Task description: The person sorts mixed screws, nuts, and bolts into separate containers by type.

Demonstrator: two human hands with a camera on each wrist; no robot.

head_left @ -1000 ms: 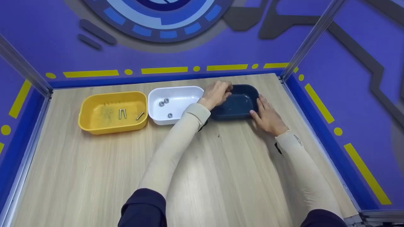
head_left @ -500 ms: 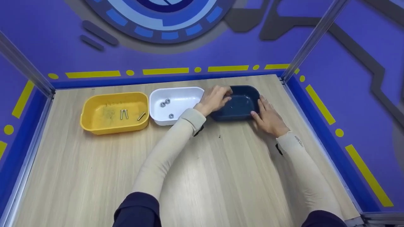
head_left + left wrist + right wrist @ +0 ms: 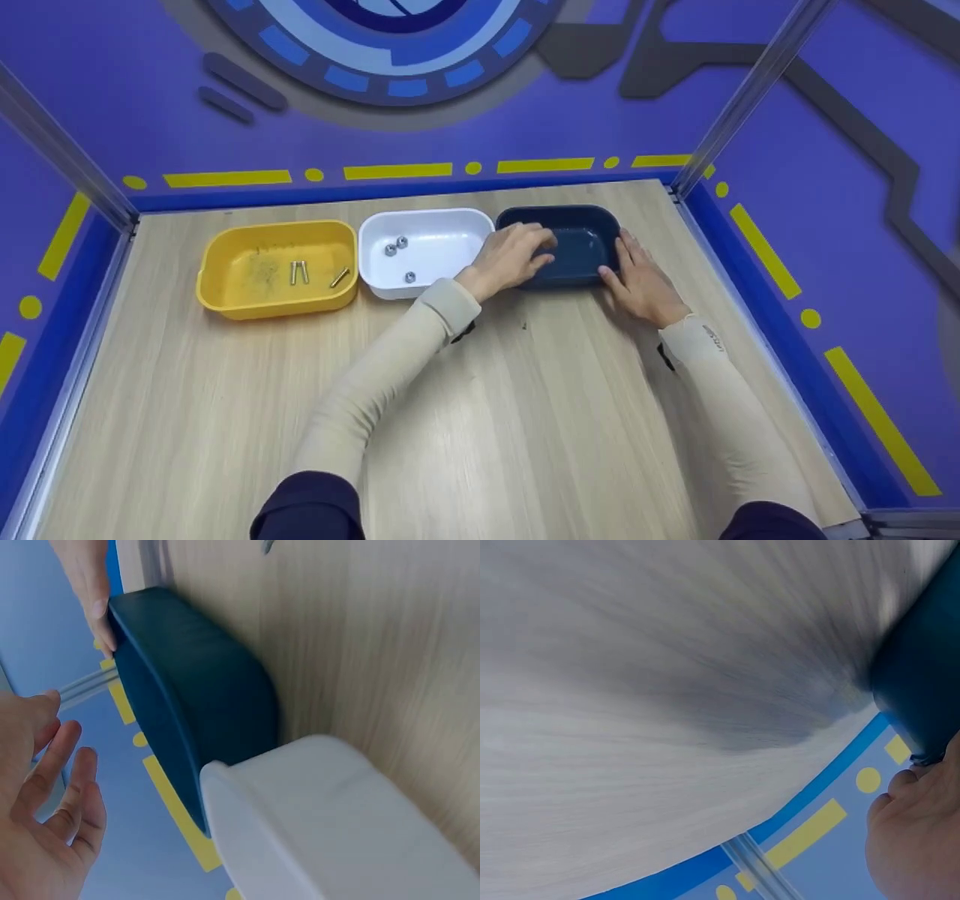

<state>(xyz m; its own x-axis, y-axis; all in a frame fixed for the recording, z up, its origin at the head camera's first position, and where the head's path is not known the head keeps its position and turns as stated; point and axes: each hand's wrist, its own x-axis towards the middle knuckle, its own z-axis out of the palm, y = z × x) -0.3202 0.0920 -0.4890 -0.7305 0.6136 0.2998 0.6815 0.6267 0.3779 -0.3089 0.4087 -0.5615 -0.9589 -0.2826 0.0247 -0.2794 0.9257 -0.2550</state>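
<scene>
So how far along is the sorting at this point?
Looks nearly finished. Done: the yellow bin holds three bolts and the white bin three nuts. In hand: the dark blue bin, which seems empty; the left hand hovers open over its left rim and the right hand rests flat against its right end. Left: apparently just settling that bin; one small speck lies on the table.

We see a glossy, smooth plastic dark blue tub (image 3: 577, 251) on our matt wood-grain counter (image 3: 525, 420). The white tub (image 3: 442, 232) and yellow tub (image 3: 232, 289) look plastic too. Shiny metal nuts (image 3: 396, 246) lie in the white one.
</scene>
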